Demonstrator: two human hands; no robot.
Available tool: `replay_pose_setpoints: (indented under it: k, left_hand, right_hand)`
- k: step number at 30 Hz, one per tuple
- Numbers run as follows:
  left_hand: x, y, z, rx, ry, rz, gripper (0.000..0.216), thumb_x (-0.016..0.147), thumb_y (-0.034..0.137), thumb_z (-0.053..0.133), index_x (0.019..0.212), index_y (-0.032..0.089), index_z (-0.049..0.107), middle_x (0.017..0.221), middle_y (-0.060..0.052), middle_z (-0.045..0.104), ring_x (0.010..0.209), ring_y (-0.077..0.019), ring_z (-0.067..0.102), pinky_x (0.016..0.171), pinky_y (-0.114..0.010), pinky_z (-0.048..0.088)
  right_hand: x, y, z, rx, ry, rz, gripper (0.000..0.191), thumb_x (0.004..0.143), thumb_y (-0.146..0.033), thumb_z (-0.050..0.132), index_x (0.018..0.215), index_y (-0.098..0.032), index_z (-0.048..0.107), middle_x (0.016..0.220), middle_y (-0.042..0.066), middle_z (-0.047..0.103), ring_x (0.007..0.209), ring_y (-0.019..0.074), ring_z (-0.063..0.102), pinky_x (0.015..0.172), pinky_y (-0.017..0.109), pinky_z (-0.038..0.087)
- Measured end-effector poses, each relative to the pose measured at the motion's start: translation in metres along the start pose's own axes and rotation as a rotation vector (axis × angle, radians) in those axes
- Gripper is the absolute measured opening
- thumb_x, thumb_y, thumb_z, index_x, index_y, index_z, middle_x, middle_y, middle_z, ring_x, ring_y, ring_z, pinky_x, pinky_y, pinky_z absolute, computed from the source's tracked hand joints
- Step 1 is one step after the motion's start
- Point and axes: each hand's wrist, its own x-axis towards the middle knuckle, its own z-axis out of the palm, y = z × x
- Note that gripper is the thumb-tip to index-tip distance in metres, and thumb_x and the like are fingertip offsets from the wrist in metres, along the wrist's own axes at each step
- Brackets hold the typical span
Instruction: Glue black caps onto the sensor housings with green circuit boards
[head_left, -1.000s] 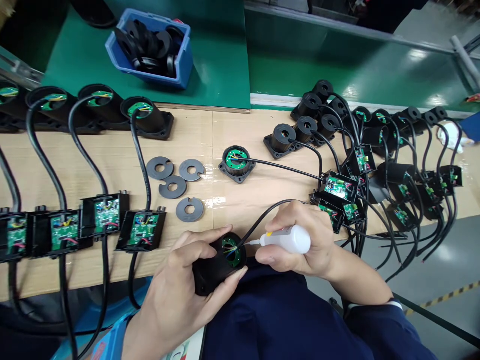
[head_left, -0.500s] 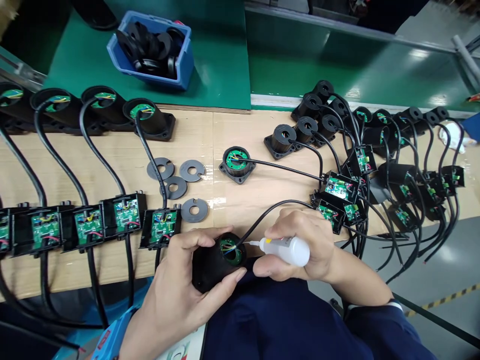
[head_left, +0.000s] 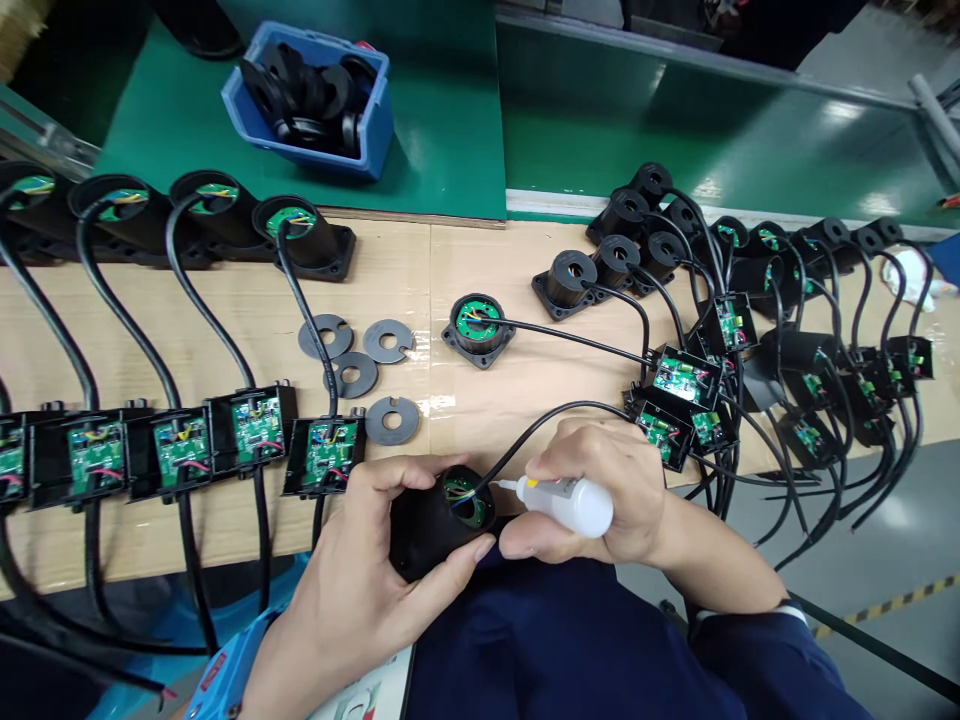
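At left on the table (head_left: 480, 412), a row of open housings (head_left: 321, 248) shows wired boards; four grey slotted discs (head_left: 391, 421) lie loose. The black housing (head_left: 421, 530), tilted at the table's near edge, has its board and wires exposed, no disc over them, so it looks unfinished. The left hand (head_left: 360, 565) wraps it, thumb below, fingers above. The right hand's (head_left: 626, 490) grip is closed round a white bottle (head_left: 574, 505), nozzle aimed left by the rim; contact is unclear. Further right, several upright housings (head_left: 570, 282) have dark, holed tops.
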Motion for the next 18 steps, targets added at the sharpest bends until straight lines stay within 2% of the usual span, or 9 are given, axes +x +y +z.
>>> replay_pose_setpoints:
  k: [14,18]
  left_hand:
    - [-0.0007,-0.0010,-0.0019,0.052,-0.005,0.000,0.037,0.095,0.048,0.068,0.117,0.027,0.047,0.106,-0.005,0.078,0.097,-0.0240,0.082,0.075,-0.030,0.068]
    - [-0.0014,-0.0009,-0.0028,0.040,-0.027,-0.013,0.035,0.097,0.047,0.067,0.117,0.027,0.047,0.108,-0.004,0.077,0.099,-0.0221,0.081,0.077,-0.028,0.067]
  right_hand:
    - [0.0010,-0.0021,-0.0005,0.002,-0.023,0.000,0.039,0.105,-0.054,0.063,0.088,-0.020,0.057,0.061,-0.005,0.062,0.045,0.0092,0.056,0.049,0.024,0.046]
    - [-0.0002,-0.0017,0.0015,-0.024,0.002,0.000,0.038,0.101,-0.054,0.069,0.086,-0.021,0.058,0.060,-0.005,0.062,0.045,0.0090,0.055,0.047,0.023,0.044]
